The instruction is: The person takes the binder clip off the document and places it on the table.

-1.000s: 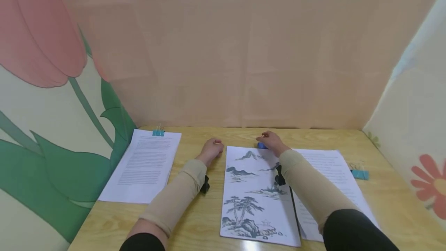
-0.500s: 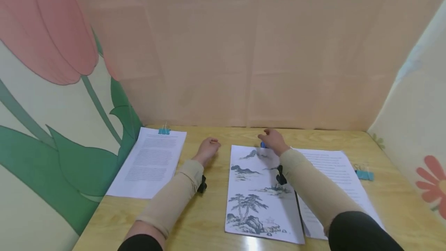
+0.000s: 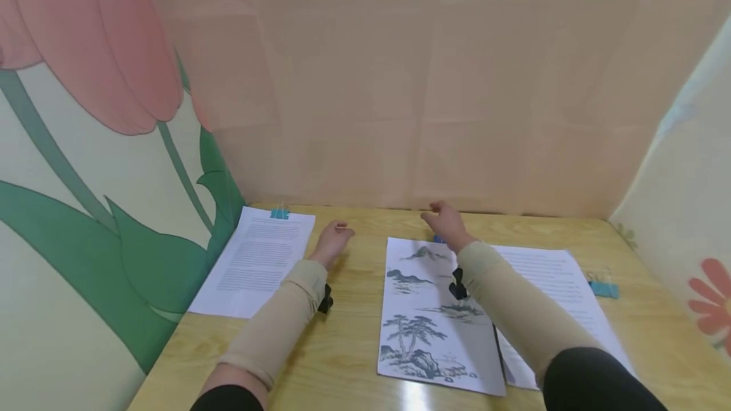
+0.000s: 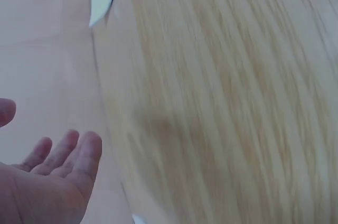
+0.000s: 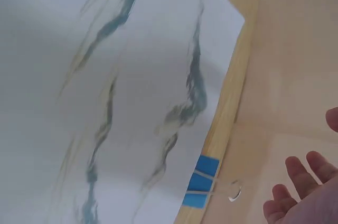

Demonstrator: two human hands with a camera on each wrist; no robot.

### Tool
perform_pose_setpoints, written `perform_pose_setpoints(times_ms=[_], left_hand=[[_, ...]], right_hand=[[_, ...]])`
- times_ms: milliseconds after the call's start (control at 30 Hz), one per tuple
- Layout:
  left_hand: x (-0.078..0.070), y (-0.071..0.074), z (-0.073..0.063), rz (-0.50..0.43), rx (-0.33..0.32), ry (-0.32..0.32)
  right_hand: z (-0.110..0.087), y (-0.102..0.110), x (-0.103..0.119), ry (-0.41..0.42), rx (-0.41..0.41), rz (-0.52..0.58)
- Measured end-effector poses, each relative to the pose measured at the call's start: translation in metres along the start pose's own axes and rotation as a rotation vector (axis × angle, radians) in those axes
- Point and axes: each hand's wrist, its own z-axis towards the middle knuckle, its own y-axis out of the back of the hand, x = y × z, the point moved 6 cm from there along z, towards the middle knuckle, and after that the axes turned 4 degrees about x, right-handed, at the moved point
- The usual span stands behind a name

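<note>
Hovering over the tabletop (image 3: 348,347) in head view: left hand (image 3: 332,241), right hand (image 3: 448,226). The ink-landscape print (image 3: 414,303) lies flat, near the right hand. Left wrist: fingers loosely spread, holding nothing. Right wrist: fingers likewise apart, clear of the blue binder clip (image 5: 196,197) at the print's far edge, presumably there to keep sheets together.

Head view: I receive soft, even, moderately bright light, with a small white glare (image 3: 414,396) on the tabletop (image 3: 348,347) at the lower edge. A faint shadow beside the right sleeve (image 3: 522,309) dims the landscape print (image 3: 428,316); lettering on the text sheets (image 3: 257,262) reaches me too soft to read. Left wrist view: cooler cast, smeared wood grain, one diffuse dark shadow. Right wrist view: slight haze, gray shading over the print.
</note>
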Motion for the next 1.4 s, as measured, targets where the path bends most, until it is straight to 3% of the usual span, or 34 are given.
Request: perform_pose_setpoints(times_ms=[67,333,667,967,1400], left_hand=[[0.001,0.007,-0.002,0.009,-0.02,0.008],[0.008,0.029,-0.003,0.038,-0.094,0.026],[0.026,0.052,-0.013,0.075,-0.153,0.074],[0.026,0.075,-0.018,0.023,-0.2,0.066],[0.039,0.107,-0.025,0.102,-0.276,0.091]], right_hand=[[0.02,-0.013,-0.014,-0.03,-0.003,-0.015],[0.023,-0.038,-0.002,0.054,0.042,-0.059],[0.017,-0.071,0.009,0.053,0.145,-0.037],[0.018,-0.094,0.029,0.075,0.224,-0.047],[0.011,-0.145,0.037,0.047,0.289,-0.03]])
